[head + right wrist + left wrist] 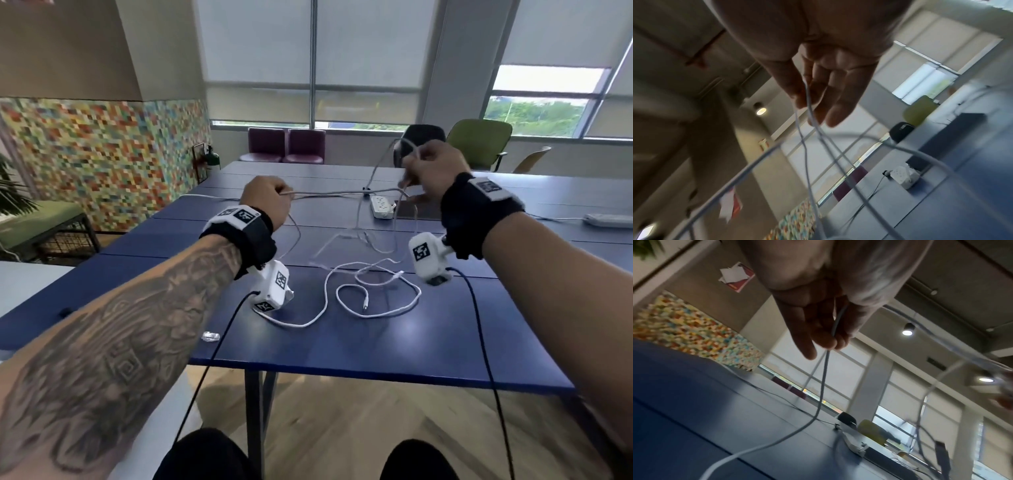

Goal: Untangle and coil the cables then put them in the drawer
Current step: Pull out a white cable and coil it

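Cables still tangled above the blue table, no drawer in view.

Your left hand pinches a white cable stretched to your right hand, which grips its looped strands; more cable lies slack on the table below. Pull hard and the knot likely tightens, or drags the power strip beyond your hands. The table's near edge leaves room.

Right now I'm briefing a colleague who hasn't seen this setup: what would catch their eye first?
Probably the two raised hands: the left hand and right hand each grip a thin white cable stretched between them above the blue table. Below them, more white cable lies in loose loops on the tabletop. Behind, a white power strip sits mid-table.
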`<state>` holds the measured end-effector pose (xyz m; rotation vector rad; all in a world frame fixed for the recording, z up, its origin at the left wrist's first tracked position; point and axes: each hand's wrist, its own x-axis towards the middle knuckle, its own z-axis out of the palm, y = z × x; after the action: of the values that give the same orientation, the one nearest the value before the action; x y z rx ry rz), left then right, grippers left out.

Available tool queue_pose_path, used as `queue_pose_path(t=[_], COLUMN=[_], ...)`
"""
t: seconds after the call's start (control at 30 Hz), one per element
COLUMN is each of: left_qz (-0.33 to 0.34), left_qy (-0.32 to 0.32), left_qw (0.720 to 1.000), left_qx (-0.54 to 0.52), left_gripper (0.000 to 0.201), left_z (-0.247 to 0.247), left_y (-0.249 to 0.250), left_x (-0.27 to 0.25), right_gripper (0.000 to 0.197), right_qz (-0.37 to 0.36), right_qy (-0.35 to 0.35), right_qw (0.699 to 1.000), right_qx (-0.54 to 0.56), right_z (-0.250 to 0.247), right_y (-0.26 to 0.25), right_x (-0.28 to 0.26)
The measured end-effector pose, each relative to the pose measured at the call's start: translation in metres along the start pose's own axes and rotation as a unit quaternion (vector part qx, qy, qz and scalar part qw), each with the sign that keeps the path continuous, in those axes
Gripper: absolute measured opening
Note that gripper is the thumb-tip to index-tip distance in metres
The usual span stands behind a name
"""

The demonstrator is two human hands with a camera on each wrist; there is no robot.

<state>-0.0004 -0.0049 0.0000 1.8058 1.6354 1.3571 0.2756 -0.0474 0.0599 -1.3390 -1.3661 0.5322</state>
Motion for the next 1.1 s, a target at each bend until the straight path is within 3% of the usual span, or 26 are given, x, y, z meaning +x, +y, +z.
queue_pose_path(t=[0.1,0.2,0.27,0.33,0.47,0.6,0.7,0.83,0.9,0.97,1.03,1.1], left_qz=[-0.064,-0.096,-0.073,-0.024,0.058,0.122,0.078,0.074,0.061,0.008,-0.041,-0.031], left_qy=[-0.007,-0.096,-0.181,-0.216,-0.168,-0.130,-0.229,-0.333,-0.359,-0.375,-0.361,-0.323], left_qw=[0.996,0.984,0.972,0.963,0.967,0.982,0.970,0.937,0.927,0.927,0.928,0.939], left_qx=[0.058,0.116,0.133,0.161,0.182,0.062,-0.028,0.070,0.091,0.021,-0.078,-0.110], left_gripper=[0.022,0.019,0.037,0.048,0.058,0.053,0.071,0.089,0.086,0.075,0.058,0.034], left_z=[-0.011,-0.014,-0.009,-0.004,0.007,0.020,0.026,0.033,0.035,0.034,0.031,0.026], left_y=[-0.029,-0.042,-0.041,-0.027,0.014,0.051,0.062,0.050,0.040,0.035,0.036,0.038], left_x=[0.005,-0.007,-0.015,-0.020,-0.024,-0.032,-0.040,-0.056,-0.062,-0.064,-0.065,-0.066], right_gripper=[0.010,0.018,0.020,0.020,0.019,0.017,0.018,0.019,0.018,0.018,0.018,0.018], right_qz=[0.064,0.074,0.057,0.032,-0.031,-0.068,-0.080,-0.096,-0.099,-0.098,-0.092,-0.086], right_qy=[0.060,0.093,0.079,0.030,-0.037,-0.068,-0.084,-0.079,-0.077,-0.080,-0.087,-0.093], right_qw=[0.990,0.979,0.980,0.986,0.993,0.985,0.970,0.963,0.965,0.965,0.961,0.954], right_qx=[0.107,0.168,0.175,0.161,0.109,0.147,0.214,0.238,0.229,0.229,0.248,0.271], right_z=[-0.022,-0.031,-0.027,-0.018,-0.003,0.004,0.010,0.015,0.018,0.021,0.024,0.027], right_y=[0.007,0.014,0.014,0.010,-0.011,-0.036,-0.053,-0.071,-0.072,-0.071,-0.068,-0.068], right_x=[0.010,0.016,0.015,0.010,-0.002,-0.011,-0.019,-0.030,-0.033,-0.034,-0.035,-0.036])
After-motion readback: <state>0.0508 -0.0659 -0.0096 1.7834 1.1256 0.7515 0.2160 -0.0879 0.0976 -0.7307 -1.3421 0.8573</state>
